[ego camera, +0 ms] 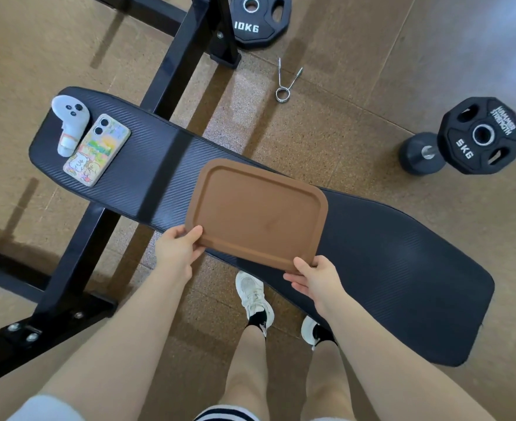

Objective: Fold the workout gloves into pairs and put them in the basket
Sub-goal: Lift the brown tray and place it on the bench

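Crosswise, tray (259,208) on bench (402,253)

Table (147,165): black padded surface, bearing a white controller (68,124) and a phone (97,150) lying side by side at its far end, a brown tray (256,214) resting mid-length.

Floor (357,86): carrying weight plates (258,19), dumbbell (421,153), spring collar (285,83).

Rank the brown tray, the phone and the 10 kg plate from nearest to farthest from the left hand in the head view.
From the left hand:
1. Brown tray, gripped at its near corner.
2. Phone, far left on the bench.
3. 10 kg plate, on the floor at the top.
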{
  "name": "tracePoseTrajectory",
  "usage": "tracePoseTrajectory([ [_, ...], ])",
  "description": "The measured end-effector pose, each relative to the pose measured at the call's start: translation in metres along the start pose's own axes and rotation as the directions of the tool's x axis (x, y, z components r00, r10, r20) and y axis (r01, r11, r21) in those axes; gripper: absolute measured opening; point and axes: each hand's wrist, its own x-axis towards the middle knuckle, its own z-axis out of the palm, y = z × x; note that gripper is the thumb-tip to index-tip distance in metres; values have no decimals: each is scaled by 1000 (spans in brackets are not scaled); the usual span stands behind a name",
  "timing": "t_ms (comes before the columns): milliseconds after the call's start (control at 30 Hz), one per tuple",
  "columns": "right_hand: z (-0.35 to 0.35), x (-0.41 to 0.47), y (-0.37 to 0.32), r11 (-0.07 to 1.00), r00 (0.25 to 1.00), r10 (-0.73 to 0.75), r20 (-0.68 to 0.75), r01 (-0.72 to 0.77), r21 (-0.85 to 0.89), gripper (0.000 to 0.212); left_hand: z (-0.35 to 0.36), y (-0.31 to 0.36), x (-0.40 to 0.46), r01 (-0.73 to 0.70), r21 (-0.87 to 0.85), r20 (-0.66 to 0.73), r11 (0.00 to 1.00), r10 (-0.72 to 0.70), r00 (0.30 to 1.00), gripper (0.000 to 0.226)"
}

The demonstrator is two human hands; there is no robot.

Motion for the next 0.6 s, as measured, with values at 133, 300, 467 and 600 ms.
tracePoseTrajectory([
  [133, 1, 1, 2, 979, 996, -86, -22, 80, -186, 14, 5, 0, 5, -37, 20, -42, 999, 37, 998, 30],
  [300, 5, -7, 6, 970, 988, -133, -73, 115, -215, 26, 19, -11, -10, 60, -170, -73, 984, -74, 995, 37],
  [467, 18, -8, 13, 998, 997, -55, 53, 55, -14, 27, 44, -49, -38, 229, -137, 175, 964, -204, 963, 13],
  [600, 25, -2, 17, 962, 990, -49, 134, 10, 273, 17, 60, -63, -30, 114, -172, 142, 978, -90, 986, 19],
])
